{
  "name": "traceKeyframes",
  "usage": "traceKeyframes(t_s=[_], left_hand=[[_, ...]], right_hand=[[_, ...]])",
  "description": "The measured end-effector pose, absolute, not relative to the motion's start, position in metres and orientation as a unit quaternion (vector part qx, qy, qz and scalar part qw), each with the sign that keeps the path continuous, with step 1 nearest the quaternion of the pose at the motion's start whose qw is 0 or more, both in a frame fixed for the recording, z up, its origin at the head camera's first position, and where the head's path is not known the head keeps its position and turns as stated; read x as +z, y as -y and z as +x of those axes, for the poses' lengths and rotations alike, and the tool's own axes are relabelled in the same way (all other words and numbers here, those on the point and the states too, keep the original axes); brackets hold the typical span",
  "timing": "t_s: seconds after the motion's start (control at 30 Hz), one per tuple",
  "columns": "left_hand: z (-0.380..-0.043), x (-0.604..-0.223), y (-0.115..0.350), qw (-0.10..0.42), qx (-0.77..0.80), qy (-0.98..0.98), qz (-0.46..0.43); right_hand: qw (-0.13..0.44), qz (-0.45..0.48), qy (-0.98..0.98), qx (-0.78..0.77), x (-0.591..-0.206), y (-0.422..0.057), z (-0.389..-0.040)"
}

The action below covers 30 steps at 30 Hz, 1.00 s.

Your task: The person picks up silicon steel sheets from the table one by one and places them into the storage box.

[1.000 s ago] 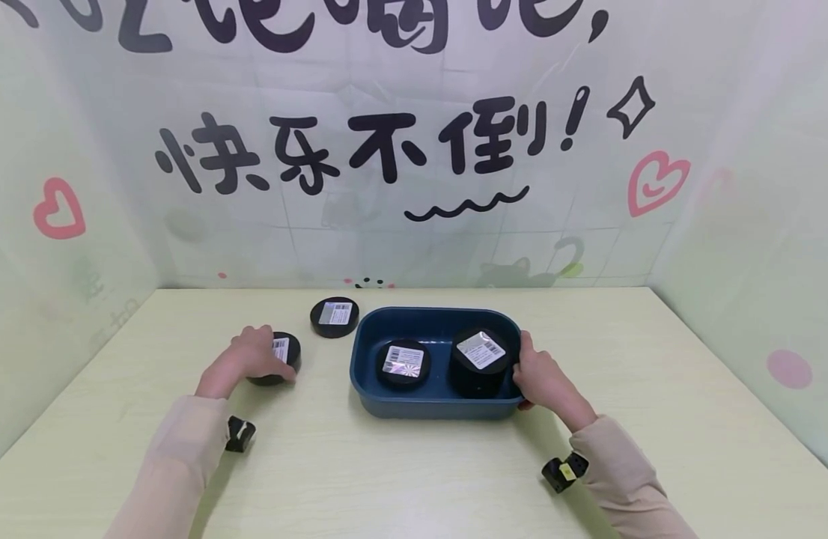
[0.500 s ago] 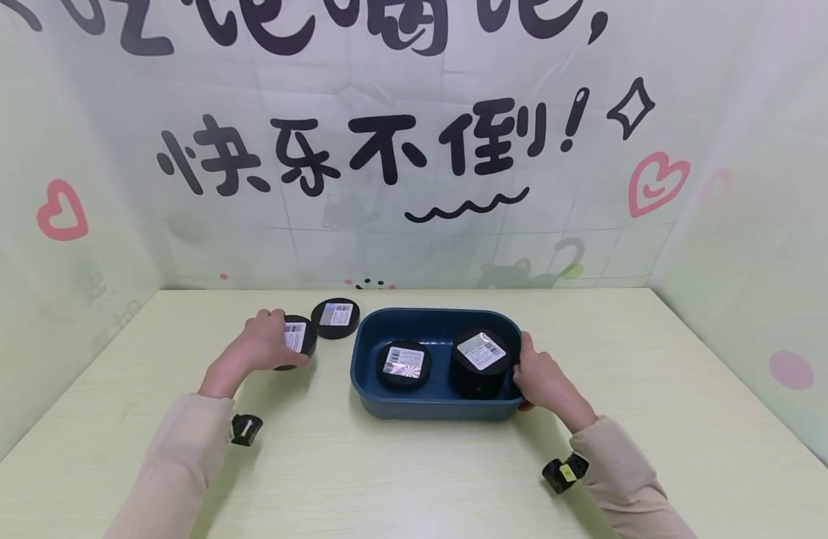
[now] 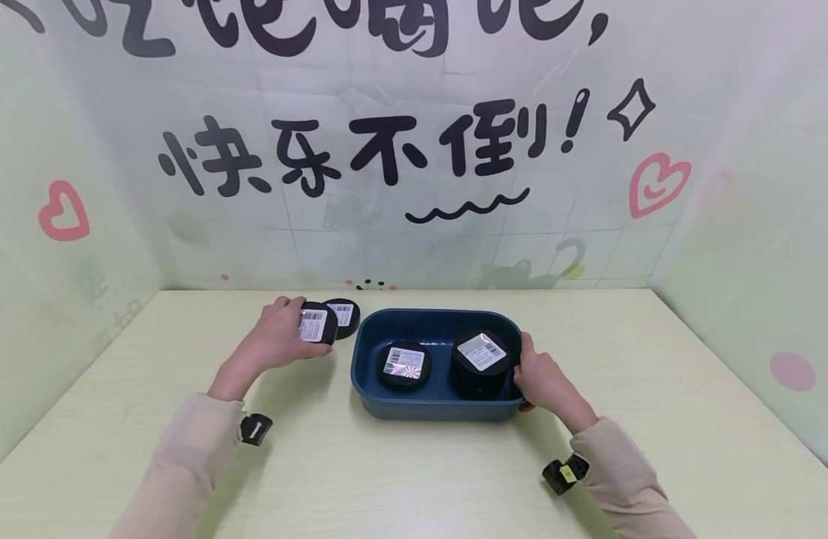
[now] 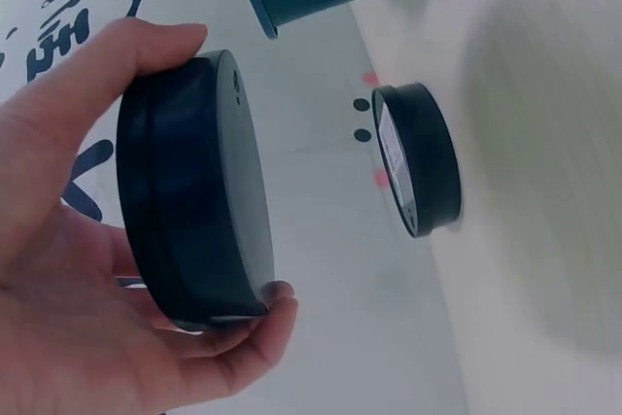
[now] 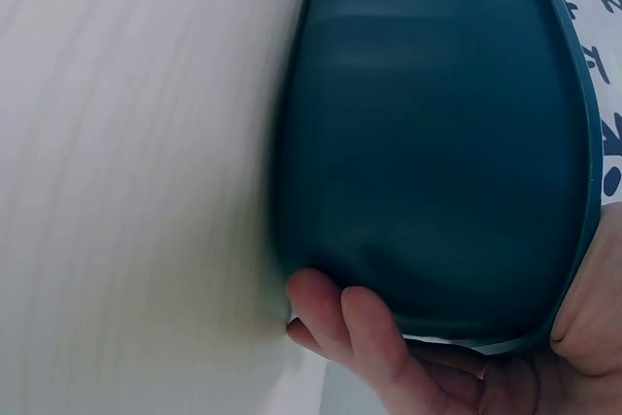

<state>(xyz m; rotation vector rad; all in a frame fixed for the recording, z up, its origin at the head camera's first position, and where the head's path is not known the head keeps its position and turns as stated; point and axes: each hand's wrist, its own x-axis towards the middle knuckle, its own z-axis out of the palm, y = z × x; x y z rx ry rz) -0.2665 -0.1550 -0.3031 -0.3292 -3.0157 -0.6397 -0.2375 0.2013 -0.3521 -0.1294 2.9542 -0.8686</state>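
Observation:
My left hand (image 3: 274,338) grips a flat round black tin (image 3: 313,326) by its rim, tilted and raised above the table. In the left wrist view the thumb and fingers pinch opposite sides of this tin (image 4: 185,191). Just behind it a second black tin (image 3: 346,314) lies on the table, partly covered in the head view. To the right is a blue plastic bin (image 3: 427,409), whose right end my right hand (image 3: 543,380) holds. Inside the bin, a labelled black tin (image 3: 403,365) lies at the left, and a taller black stack (image 3: 480,367) stands at the right.
The light wooden table (image 3: 414,479) reaches back to a printed cloth wall (image 3: 360,239). Cloth walls (image 3: 758,299) also enclose both sides. Black cameras (image 3: 255,430) are worn at both wrists.
My left hand has lifted the black tin off the table and carried it right and away from me, towards the other loose tin. The right hand and bin stay in place.

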Motion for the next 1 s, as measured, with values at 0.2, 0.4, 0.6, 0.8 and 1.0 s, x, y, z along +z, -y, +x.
traceKeyframes(t_s=[0.2, 0.4, 0.6, 0.8, 1.0], left_hand=[[-0.265, -0.301, 0.147, 0.044, -0.207, 0.968, -0.132], [-0.263, -0.297, 0.135, 0.047, -0.208, 0.966, -0.148], [-0.264, -0.297, 0.126, 0.051, -0.216, 0.961, -0.166], [-0.265, -0.299, 0.116, 0.049, -0.222, 0.956, -0.184], [-0.265, -0.301, 0.105, 0.04, -0.221, 0.956, -0.191]], right_hand=[[0.03, -0.041, -0.959, -0.28, -0.351, -0.201, -0.237], [0.032, -0.04, -0.962, -0.27, -0.351, -0.201, -0.237], [0.034, -0.035, -0.961, -0.272, -0.351, -0.201, -0.238], [0.037, -0.032, -0.961, -0.273, -0.351, -0.201, -0.239], [0.033, -0.037, -0.961, -0.271, -0.351, -0.201, -0.238]])
